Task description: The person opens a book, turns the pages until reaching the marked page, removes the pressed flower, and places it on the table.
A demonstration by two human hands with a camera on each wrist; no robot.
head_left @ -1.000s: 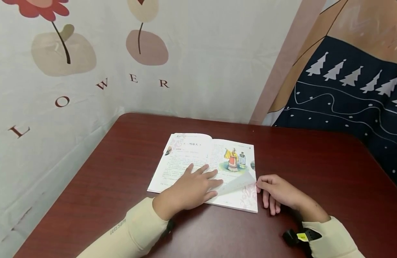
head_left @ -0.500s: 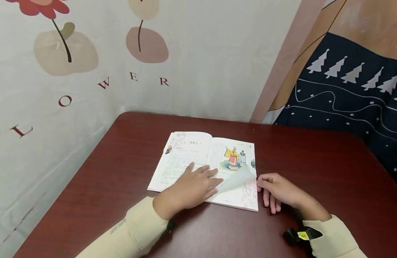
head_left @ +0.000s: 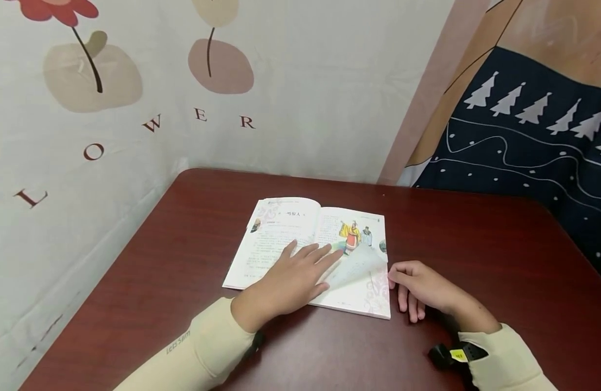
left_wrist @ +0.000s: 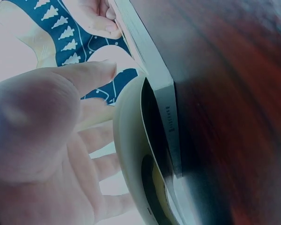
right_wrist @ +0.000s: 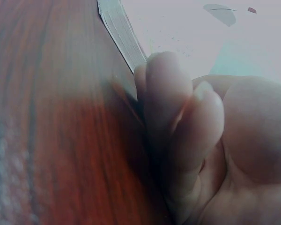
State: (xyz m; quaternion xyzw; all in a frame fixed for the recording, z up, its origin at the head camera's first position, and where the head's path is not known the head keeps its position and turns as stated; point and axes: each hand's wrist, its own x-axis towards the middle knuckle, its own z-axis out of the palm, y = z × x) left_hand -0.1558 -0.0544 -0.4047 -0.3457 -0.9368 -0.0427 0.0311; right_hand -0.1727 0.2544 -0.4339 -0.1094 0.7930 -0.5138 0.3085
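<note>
An open book lies on the table, with text on its left page and two robed figures drawn on the right one. My left hand reaches over the middle of the book, its fingers straight and spread. Beside these fingers a thin page curls up, its lifted part crossing the drawing's lower edge. In the left wrist view the left palm is next to a curved page edge. My right hand holds the book's right edge between curled thumb and forefinger; the other fingers hang down beside it.
The dark red table reaches to a pale curtain printed with flowers and letters. At the right hangs a navy cloth with white trees. A black wrist device sits at the right sleeve.
The curled page has risen farther up across the drawing. My left fingers have shifted slightly up and right. The right hand stays at the book's edge.
</note>
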